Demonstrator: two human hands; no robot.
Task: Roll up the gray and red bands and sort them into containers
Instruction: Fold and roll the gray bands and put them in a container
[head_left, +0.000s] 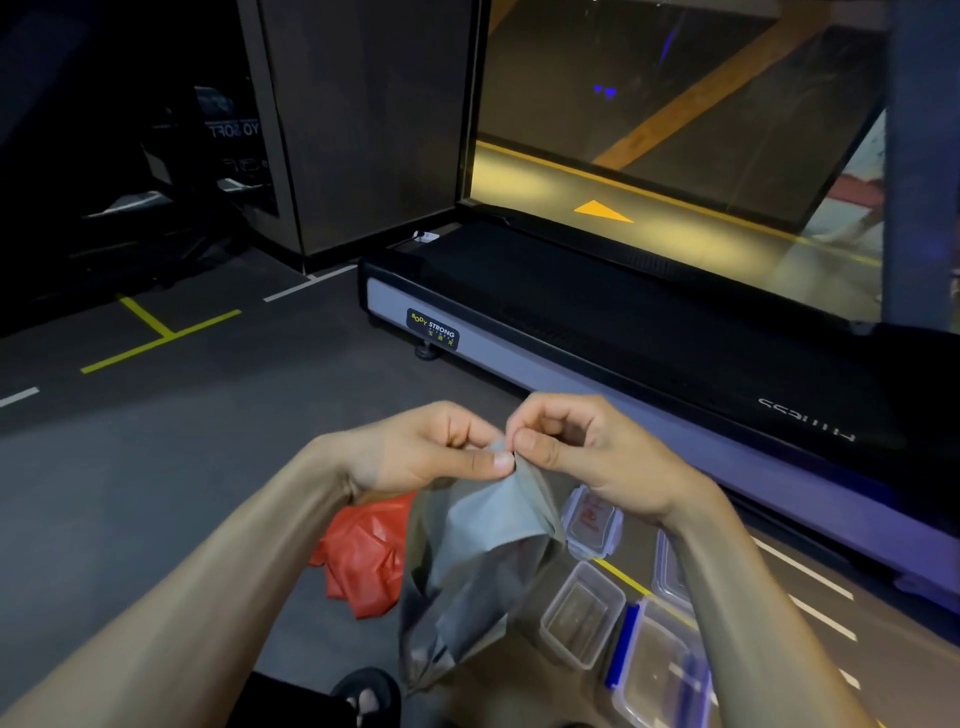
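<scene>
- Peeking in at the bottom edge, a foot in a dark open-toed sandal (368, 693) stands on the dark matte floor (208, 441).
- Beside it, to the right, lie clear plastic containers: a big rectangular one with a blue clip (660, 670), a smaller open tub (582, 613) with rounded corners, and farther off a flat clear lid (592, 522) with a faint reddish print.
- A thin, limp gray band (483, 551) hangs down over the floor in soft, crumpled folds, smooth and slightly glossy, its lower end dangling near the sandal.
- The left hand (426, 452) pinches the band's top edge between thumb and curled fingers.
- The right hand (582, 447) pinches the same edge just beside it, fingers curled; the two hands' fingertips nearly touch.
- A red band (363, 558) lies on the floor in a wrinkled heap, behind and left of the gray one, below the left wrist.
- Yellow and white tape lines (161, 332) mark the floor.
- Beyond the hands stretches a long, low treadmill (597, 332) with a black textured belt, a gray side rail and a "BODY STRONG" label.
- Farthest off, a glass pane (675, 104) shows a yellow arrow and stripe.
</scene>
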